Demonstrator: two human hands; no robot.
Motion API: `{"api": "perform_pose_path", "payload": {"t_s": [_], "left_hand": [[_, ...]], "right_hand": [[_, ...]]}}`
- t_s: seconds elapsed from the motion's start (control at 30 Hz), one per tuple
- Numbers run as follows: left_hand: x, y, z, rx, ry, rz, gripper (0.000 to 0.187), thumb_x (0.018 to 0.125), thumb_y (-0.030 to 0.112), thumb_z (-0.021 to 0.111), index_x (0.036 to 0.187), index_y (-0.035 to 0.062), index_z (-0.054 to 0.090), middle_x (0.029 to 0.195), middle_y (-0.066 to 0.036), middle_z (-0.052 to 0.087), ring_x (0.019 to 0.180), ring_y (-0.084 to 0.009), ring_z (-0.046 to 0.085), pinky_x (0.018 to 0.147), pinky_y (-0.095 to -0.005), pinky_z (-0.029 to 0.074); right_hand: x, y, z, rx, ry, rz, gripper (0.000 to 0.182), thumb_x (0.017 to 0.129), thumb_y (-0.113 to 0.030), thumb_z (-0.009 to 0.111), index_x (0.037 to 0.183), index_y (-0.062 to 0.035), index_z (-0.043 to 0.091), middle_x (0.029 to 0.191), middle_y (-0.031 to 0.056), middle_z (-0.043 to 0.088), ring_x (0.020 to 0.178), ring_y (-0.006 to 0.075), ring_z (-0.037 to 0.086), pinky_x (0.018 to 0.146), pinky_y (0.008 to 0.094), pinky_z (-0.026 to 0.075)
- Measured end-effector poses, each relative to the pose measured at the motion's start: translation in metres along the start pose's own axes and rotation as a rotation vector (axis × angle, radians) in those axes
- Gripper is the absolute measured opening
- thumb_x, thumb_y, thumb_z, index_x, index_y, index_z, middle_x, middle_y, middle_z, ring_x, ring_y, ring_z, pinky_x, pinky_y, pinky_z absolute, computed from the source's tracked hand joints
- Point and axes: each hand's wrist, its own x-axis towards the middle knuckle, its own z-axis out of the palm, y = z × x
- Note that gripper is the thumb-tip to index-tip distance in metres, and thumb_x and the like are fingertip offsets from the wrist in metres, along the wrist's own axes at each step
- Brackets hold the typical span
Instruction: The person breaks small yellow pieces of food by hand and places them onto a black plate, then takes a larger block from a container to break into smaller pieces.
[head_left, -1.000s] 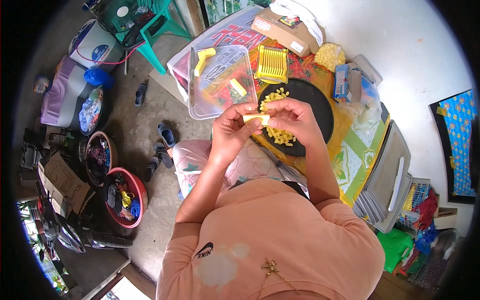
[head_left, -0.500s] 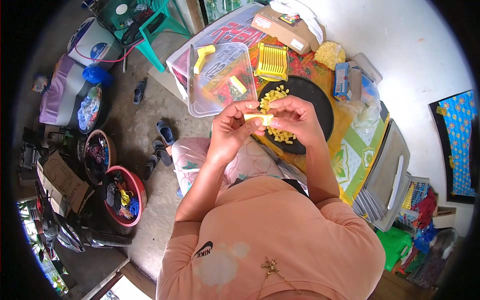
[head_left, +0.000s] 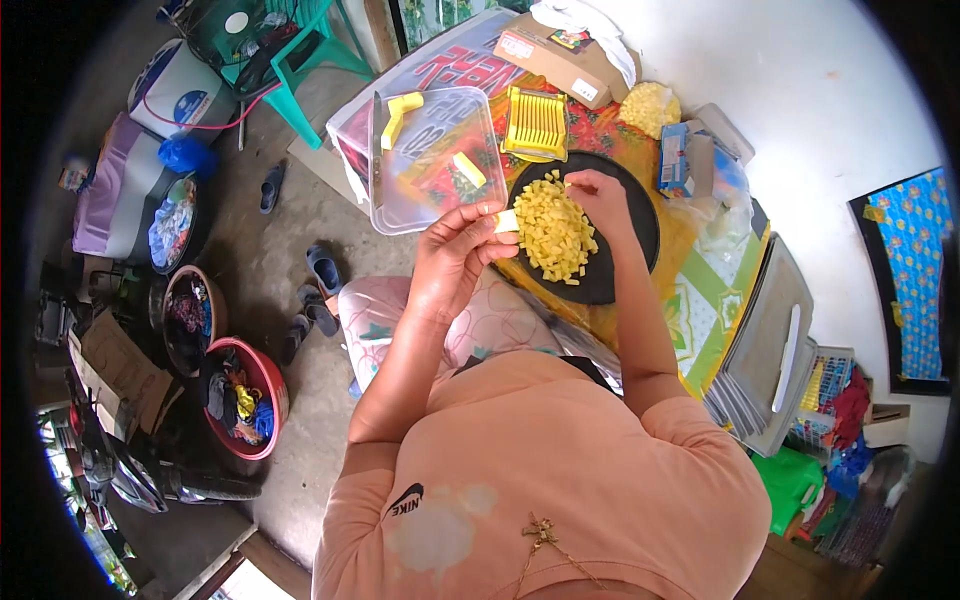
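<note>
My left hand (head_left: 458, 250) pinches a short pale-yellow block (head_left: 506, 221) between thumb and fingers, just left of the black round tray (head_left: 632, 262). On that tray lies a heap of small yellow cubes (head_left: 555, 235). Above the heap's upper right edge, my right hand (head_left: 602, 203) has its fingertips pressed together; whatever is in them is too small to make out. A clear plastic tub (head_left: 440, 205) to the left holds several yellow blocks (head_left: 467, 170). Behind the tray sits a yellow slotted slicer (head_left: 536, 124).
A cardboard box (head_left: 560, 68), a bag of yellow pieces (head_left: 650, 108) and a blue box (head_left: 675, 160) line the table's far side. Grey lids (head_left: 765, 350) lean at the right. Basins of clothes (head_left: 250, 400) and slippers (head_left: 322, 270) are on the floor at left.
My hands have parted. The right hand moved up and right from the block to above the heap, while the left keeps the block, which now looks shorter. More of the cubes shows.
</note>
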Motion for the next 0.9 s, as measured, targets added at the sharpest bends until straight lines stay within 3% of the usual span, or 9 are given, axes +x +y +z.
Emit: {"api": "perform_pose_path", "payload": {"t_s": [0.17, 0.27, 0.37, 0.47, 0.57, 0.9], "left_hand": [[-0.001, -0.002, -0.002, 0.052, -0.001, 0.006, 0.020, 0.086, -0.001, 0.057, 0.106, -0.0056, 0.058, 0.093, -0.012, 0.065, 0.080, -0.0214, 0.068, 0.069, -0.0310, 0.059], [-0.002, 0.000, -0.006, 0.117, -0.010, 0.007, 0.022, 0.085, -0.002, 0.058, 0.107, -0.0039, 0.058, 0.093, -0.012, 0.065, 0.080, -0.0207, 0.067, 0.069, -0.0300, 0.058], [-0.004, 0.000, -0.004, 0.191, 0.009, 0.042, 0.024, 0.085, -0.003, 0.059, 0.108, -0.0015, 0.058, 0.093, -0.011, 0.065, 0.079, -0.0186, 0.066, 0.067, -0.0278, 0.057], [-0.005, -0.001, 0.001, 0.236, -0.017, 0.108, 0.026, 0.083, -0.004, 0.062, 0.108, 0.0020, 0.060, 0.093, -0.008, 0.065, 0.080, -0.0135, 0.063, 0.066, -0.0245, 0.054], [-0.005, 0.000, 0.007, 0.296, -0.045, 0.186, 0.028, 0.082, -0.004, 0.064, 0.109, 0.0010, 0.060, 0.094, -0.008, 0.066, 0.081, -0.0114, 0.062, 0.066, -0.0237, 0.052], [-0.015, 0.006, 0.012, 0.373, -0.095, 0.278, 0.028, 0.082, -0.004, 0.063, 0.109, -0.0005, 0.058, 0.095, -0.009, 0.065, 0.084, -0.0136, 0.062, 0.069, -0.0258, 0.054]], "right_hand": [[0.009, 0.015, 0.014, -0.159, -0.110, 0.018, 0.018, 0.081, -0.009, 0.059, 0.094, -0.0067, 0.070, 0.088, 0.0115, 0.069, 0.082, 0.0231, 0.067, 0.073, 0.0309, 0.052], [0.005, -0.001, 0.012, -0.277, -0.044, 0.002, 0.019, 0.082, -0.007, 0.058, 0.098, -0.0062, 0.069, 0.089, 0.0085, 0.070, 0.083, 0.0186, 0.067, 0.074, 0.0289, 0.051], [-0.010, -0.033, 0.010, 0.251, -0.059, -0.031, 0.020, 0.085, -0.007, 0.059, 0.103, -0.0023, 0.067, 0.090, 0.0062, 0.069, 0.083, 0.0142, 0.065, 0.076, 0.0270, 0.050], [-0.041, -0.099, -0.002, 0.736, -0.348, 0.105, 0.026, 0.085, -0.005, 0.063, 0.110, 0.0013, 0.062, 0.094, 0.0064, 0.067, 0.084, 0.0118, 0.063, 0.078, 0.0257, 0.050], [-0.059, -0.128, -0.001, 0.769, -0.365, -0.068, 0.032, 0.081, -0.001, 0.066, 0.112, 0.0032, 0.059, 0.096, 0.0083, 0.065, 0.090, 0.0137, 0.062, 0.077, 0.0269, 0.051], [-0.070, -0.139, -0.004, 0.768, -0.377, -0.057, 0.033, 0.078, 0.000, 0.069, 0.110, 0.0027, 0.059, 0.095, 0.0097, 0.065, 0.086, 0.0128, 0.063, 0.073, 0.0253, 0.053]]}}
